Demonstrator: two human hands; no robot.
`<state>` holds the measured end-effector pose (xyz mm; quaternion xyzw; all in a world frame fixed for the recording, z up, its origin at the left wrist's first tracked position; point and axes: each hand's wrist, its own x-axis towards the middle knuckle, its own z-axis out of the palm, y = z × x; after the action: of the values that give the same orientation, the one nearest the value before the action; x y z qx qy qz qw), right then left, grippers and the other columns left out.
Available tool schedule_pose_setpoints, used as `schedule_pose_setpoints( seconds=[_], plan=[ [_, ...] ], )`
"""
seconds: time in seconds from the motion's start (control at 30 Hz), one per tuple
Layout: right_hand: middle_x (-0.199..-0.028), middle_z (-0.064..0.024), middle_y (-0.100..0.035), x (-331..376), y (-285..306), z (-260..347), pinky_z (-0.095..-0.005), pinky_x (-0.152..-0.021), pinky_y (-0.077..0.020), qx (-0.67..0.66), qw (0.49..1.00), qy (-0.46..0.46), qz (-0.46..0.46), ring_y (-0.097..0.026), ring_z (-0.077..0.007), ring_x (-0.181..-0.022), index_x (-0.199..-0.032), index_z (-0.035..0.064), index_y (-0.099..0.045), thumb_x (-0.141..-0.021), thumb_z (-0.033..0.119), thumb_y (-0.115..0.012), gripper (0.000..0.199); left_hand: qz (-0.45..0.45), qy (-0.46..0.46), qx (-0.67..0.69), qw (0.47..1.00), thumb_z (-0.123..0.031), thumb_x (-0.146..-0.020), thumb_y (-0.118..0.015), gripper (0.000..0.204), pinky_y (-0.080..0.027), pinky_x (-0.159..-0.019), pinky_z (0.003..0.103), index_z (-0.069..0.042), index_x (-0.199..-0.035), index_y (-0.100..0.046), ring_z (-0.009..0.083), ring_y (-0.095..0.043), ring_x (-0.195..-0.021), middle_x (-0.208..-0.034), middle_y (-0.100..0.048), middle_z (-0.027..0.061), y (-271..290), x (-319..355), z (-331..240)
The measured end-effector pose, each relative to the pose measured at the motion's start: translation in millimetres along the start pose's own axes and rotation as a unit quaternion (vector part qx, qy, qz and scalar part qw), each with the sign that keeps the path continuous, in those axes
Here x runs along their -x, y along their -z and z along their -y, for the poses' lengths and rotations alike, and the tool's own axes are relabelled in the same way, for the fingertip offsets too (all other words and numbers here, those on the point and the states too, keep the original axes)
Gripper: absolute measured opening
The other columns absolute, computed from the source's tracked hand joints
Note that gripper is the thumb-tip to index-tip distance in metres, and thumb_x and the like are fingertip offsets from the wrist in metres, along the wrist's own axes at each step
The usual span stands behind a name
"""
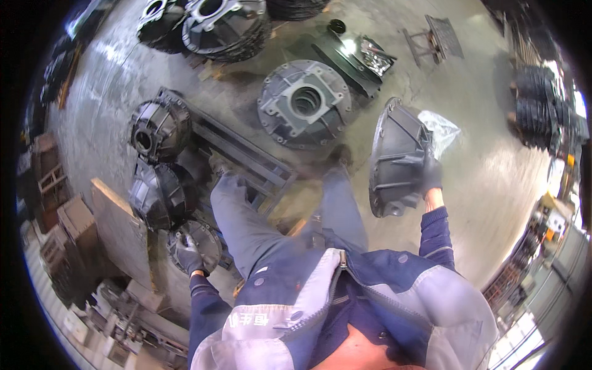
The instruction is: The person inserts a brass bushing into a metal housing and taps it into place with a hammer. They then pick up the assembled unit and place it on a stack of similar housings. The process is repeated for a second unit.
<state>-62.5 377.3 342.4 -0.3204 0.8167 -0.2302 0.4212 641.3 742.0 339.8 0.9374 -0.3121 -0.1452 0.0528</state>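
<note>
My right hand (431, 174), in a dark work glove, grips the narrow end of a bell-shaped grey cast-metal housing (396, 157). That housing is tilted on its side, its wide bolt-holed flange facing left. Crumpled clear plastic (440, 131) shows beside it. At the lower left my left hand (190, 254), also gloved, is closed at the raised middle of another metal housing (211, 242), which it partly covers. Ahead of my feet, a large round housing (305, 106) lies with its squarish bored face up.
Two dark housings (161, 128) stand along a low metal frame (240, 148) left of my legs. More housings (225, 24) are stacked at the far left. A dark green metal piece (348, 58) and a small stand (435, 40) lie ahead. A wooden board (126, 231) stands left.
</note>
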Motion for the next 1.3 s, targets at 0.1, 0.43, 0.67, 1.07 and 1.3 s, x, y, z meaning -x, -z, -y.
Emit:
schedule_pose_setpoints(
  seconds=[0.1,0.43,0.67,1.07,1.3],
  plan=[
    [-0.119,-0.0099,-0.069,-17.3,30.1,-60.5,-0.0369,-0.089,-0.0526,-0.134,0.991,0.000,-0.021,-0.062,-0.0191,-0.099,-0.132,-0.0024,-0.066,-0.104,0.051,-0.056,0.061,0.018,0.018,-0.066,0.997,-0.030,-0.099,-0.067,0.040,-0.054,-0.094,0.044,0.002,-0.123,-0.068,0.0367,-0.070,-0.107,-0.116,-0.073,0.0230,11.7,1.9,-45.9],
    [-0.118,-0.0121,-0.064,-26.2,96.7,-126.2,-0.0453,-0.089,-0.0550,-0.250,0.937,-0.241,0.029,-0.064,-0.0259,-0.103,-0.136,0.0033,-0.059,-0.101,0.065,-0.047,0.072,0.034,-0.133,-0.122,0.983,-0.032,-0.100,-0.067,0.044,-0.053,-0.097,0.044,0.001,-0.128,-0.065,0.0395,-0.068,-0.113,-0.119,-0.071,0.0251,22.6,-6.3,-231.3],
    [-0.122,-0.0097,-0.064,-43.1,165.9,-131.8,-0.0423,-0.087,-0.0539,-0.214,0.937,-0.273,-0.039,-0.063,-0.0232,-0.109,-0.135,0.0050,-0.063,-0.099,0.065,-0.053,0.071,-0.004,-0.265,-0.054,0.963,-0.034,-0.100,-0.066,0.044,-0.051,-0.097,0.045,0.000,-0.128,-0.065,0.0406,-0.067,-0.113,-0.120,-0.070,0.0252,-7.5,-37.8,-328.7],
    [-0.125,-0.0098,-0.068,-187.4,203.0,-19.5,-0.0363,-0.090,-0.0551,-0.345,0.934,-0.074,-0.052,-0.067,-0.0215,-0.103,-0.138,0.0018,-0.060,-0.106,0.049,-0.052,0.057,0.153,-0.278,0.192,0.929,-0.029,-0.097,-0.069,0.043,-0.050,-0.101,0.043,0.001,-0.127,-0.066,0.0378,-0.068,-0.114,-0.122,-0.071,0.0237,-140.8,66.4,-603.9],
    [-0.114,-0.0078,-0.070,-285.0,156.8,89.2,-0.0343,-0.089,-0.0553,-0.408,0.910,-0.049,0.050,-0.067,-0.0227,-0.098,-0.126,0.0023,-0.067,-0.105,0.039,-0.060,0.043,0.442,-0.147,0.504,0.727,-0.045,-0.103,-0.058,0.053,-0.047,-0.105,0.038,-0.005,-0.138,-0.061,0.0276,-0.062,-0.119,-0.131,-0.065,0.0191,-206.2,164.3,-836.7]
  ],
)
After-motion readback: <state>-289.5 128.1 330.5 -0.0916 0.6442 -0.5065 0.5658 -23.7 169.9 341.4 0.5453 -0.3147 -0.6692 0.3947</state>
